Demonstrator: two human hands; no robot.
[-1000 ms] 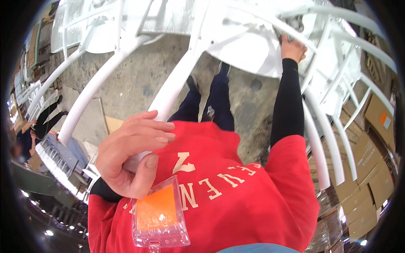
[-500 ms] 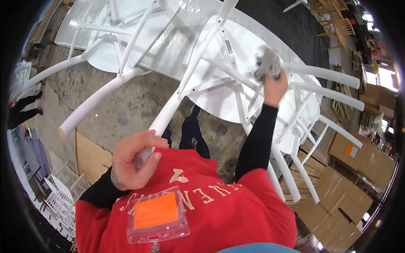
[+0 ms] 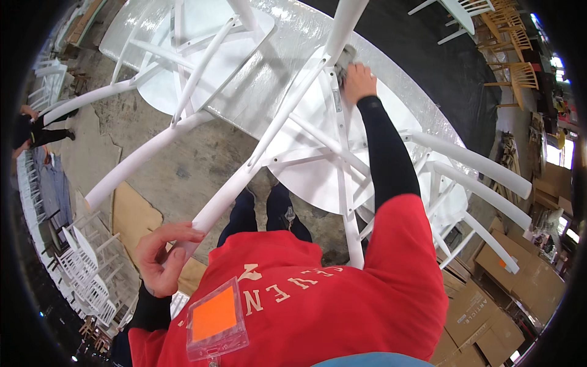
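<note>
An upturned white chair [image 3: 312, 177] lies with its round seat on the plastic-covered table, its legs and crossed braces pointing up. My left hand [image 3: 162, 257] is wrapped around the end of its long near leg [image 3: 223, 192]. At the far part of the seat's underside, my right hand [image 3: 359, 84] presses a crumpled grey cloth [image 3: 345, 58] beside the metal plate on a brace. The cloth is partly hidden behind my fingers and the leg that rises there.
Another upturned white chair [image 3: 183, 67] rests on the left part of the table [image 3: 287, 30]; more white legs [image 3: 483, 165] jut out at right. Cardboard boxes [image 3: 477, 312] are stacked at lower right. White chairs [image 3: 85, 275] stand at lower left. A person's legs [image 3: 55, 134] show at far left.
My right hand has carried the cloth leftward and farther across the seat's underside, toward the far leg. My left hand still grips the near leg, now lower and more to the left in view.
</note>
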